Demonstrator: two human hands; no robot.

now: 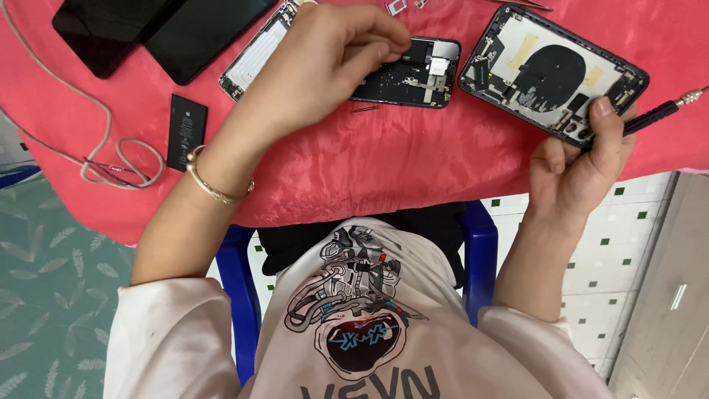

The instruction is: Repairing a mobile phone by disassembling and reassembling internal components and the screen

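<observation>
An opened phone chassis (410, 74), dark and studded with small parts, lies on the red cloth (384, 162) near the middle of the table, its long side running left to right. The left hand (325, 63) arches over its left half, fingertips (395, 46) drawn together and pinching down at the chassis's upper edge; what sits between them is too small to tell. A thin bracelet (214, 181) circles that wrist.

Just right of the chassis, with a narrow strip of cloth between, a phone back housing (550, 74) lies tilted, its inside up, showing a black round coil and yellow tape strips. The right hand (583, 159) grips its lower right corner, thumb pressed on the rim and the other fingers curled beneath, and it also clamps a black-handled screwdriver (657, 112) that juts out to the right, beyond the housing.

A small dark pin-like part (365, 108) rests on the cloth just below the chassis. To the left lie another opened frame with a pale inside (255, 55), two dark screen panels (155, 29) at the far corner, a flat black battery (186, 131) and a looped pale cable (122, 159) near the left edge. The cloth's near edge hangs over the table front, and the widest bare stretch runs along that edge between the arms. Below, a blue chair (484, 251) shows.
</observation>
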